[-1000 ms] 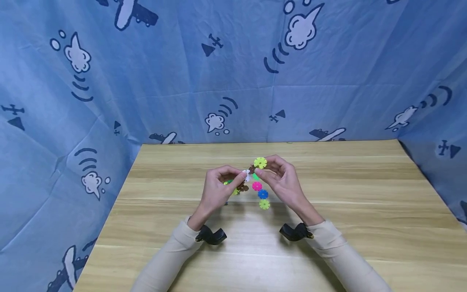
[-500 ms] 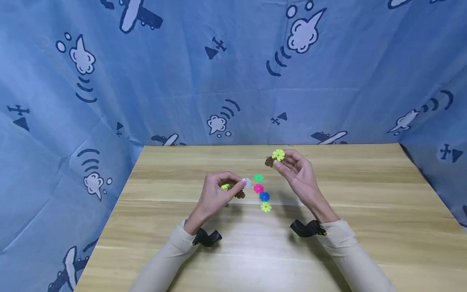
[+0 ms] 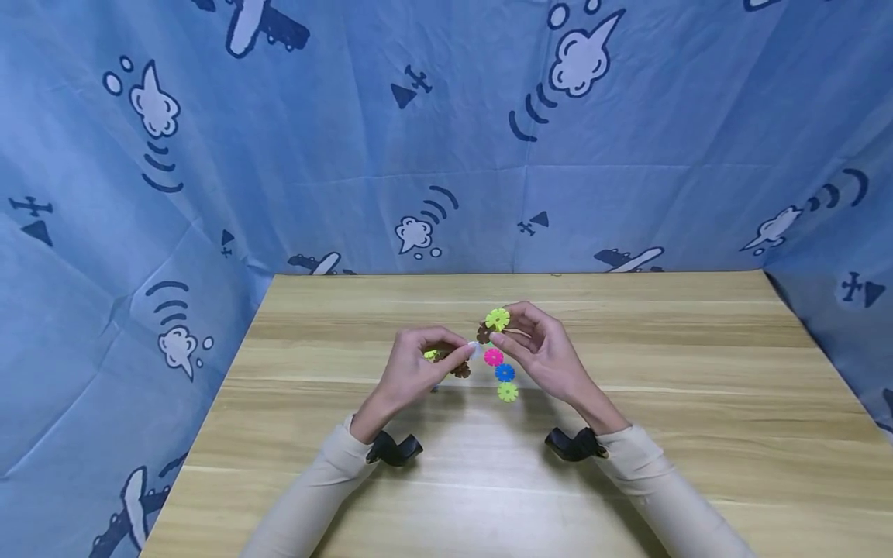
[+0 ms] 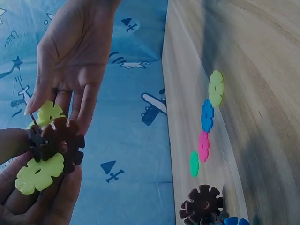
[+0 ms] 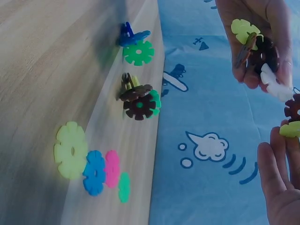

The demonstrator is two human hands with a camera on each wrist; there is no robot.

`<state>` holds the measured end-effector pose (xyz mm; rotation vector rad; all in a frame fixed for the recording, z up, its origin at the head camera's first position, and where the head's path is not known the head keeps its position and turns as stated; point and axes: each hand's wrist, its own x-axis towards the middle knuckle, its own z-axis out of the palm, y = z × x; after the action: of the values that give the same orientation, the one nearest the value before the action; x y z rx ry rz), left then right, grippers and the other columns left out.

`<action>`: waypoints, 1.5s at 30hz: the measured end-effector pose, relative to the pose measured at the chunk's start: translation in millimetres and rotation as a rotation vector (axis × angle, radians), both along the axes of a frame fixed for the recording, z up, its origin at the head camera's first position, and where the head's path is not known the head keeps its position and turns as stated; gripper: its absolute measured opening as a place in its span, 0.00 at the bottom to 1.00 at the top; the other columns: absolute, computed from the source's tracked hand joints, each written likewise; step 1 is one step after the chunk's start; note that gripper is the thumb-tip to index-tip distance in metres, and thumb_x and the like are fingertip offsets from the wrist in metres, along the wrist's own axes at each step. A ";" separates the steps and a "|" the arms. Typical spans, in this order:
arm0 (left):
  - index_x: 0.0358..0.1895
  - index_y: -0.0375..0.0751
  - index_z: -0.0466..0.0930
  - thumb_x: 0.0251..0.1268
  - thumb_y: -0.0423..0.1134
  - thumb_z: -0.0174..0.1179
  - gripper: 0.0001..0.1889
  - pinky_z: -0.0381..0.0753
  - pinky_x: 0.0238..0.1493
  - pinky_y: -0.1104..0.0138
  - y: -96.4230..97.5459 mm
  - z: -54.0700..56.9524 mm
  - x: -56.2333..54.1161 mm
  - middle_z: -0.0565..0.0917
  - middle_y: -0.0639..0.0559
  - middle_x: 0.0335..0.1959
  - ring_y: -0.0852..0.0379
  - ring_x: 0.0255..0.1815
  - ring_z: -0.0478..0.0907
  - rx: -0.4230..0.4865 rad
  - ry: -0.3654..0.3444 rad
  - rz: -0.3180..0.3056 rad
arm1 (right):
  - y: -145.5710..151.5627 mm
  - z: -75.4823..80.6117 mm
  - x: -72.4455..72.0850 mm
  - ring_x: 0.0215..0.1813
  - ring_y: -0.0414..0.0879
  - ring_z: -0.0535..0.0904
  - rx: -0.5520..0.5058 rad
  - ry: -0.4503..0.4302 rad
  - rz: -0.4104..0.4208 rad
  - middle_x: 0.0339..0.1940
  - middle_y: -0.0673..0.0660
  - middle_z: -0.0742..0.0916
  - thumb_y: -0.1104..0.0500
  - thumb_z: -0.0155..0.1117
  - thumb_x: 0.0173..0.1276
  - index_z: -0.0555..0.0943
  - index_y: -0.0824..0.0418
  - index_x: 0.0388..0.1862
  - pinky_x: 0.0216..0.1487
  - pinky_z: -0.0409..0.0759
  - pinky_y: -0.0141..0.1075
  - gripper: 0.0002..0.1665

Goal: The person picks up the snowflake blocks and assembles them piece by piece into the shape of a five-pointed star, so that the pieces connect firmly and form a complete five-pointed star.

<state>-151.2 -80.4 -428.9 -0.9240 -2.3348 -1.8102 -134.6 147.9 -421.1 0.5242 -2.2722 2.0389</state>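
Near the middle of the table, my left hand (image 3: 417, 364) pinches a white notched disc (image 3: 474, 349) between thumb and fingers. In the right wrist view, this white disc joins a brown disc (image 5: 266, 55) and a yellow disc (image 5: 244, 30) in the same hand. My right hand (image 3: 543, 353) pinches a linked piece made of a brown notched disc (image 3: 484, 333) and a yellow notched disc (image 3: 497, 318). The two pieces are held up close together over the table. Whether they touch is hard to tell.
On the wood table a row holds a green disc (image 5: 123, 187), a pink disc (image 3: 494, 356), a blue disc (image 3: 505, 373) and a yellow disc (image 3: 508, 392). A brown cluster (image 5: 139, 105) and a blue-and-green cluster (image 5: 138, 52) lie beyond. Behind hangs a blue printed curtain (image 3: 446, 139).
The right hand moved away to the upper right with its brown-and-yellow piece, then came back beside the left hand. The left hand has stayed nearly in place, holding the white disc.
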 end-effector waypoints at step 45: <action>0.34 0.36 0.91 0.68 0.36 0.71 0.06 0.92 0.33 0.59 6.8 -15.8 2.6 0.92 0.42 0.29 0.54 0.20 0.87 0.036 0.068 0.109 | -3.8 9.0 2.8 0.59 0.57 0.89 0.271 0.019 0.005 0.50 0.59 0.90 0.60 0.77 0.67 0.85 0.59 0.50 0.63 0.87 0.44 0.15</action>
<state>-148.6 -73.6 -444.7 -0.8229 -2.2573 -1.7450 -131.8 144.1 -412.2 0.5594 -2.5534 1.7276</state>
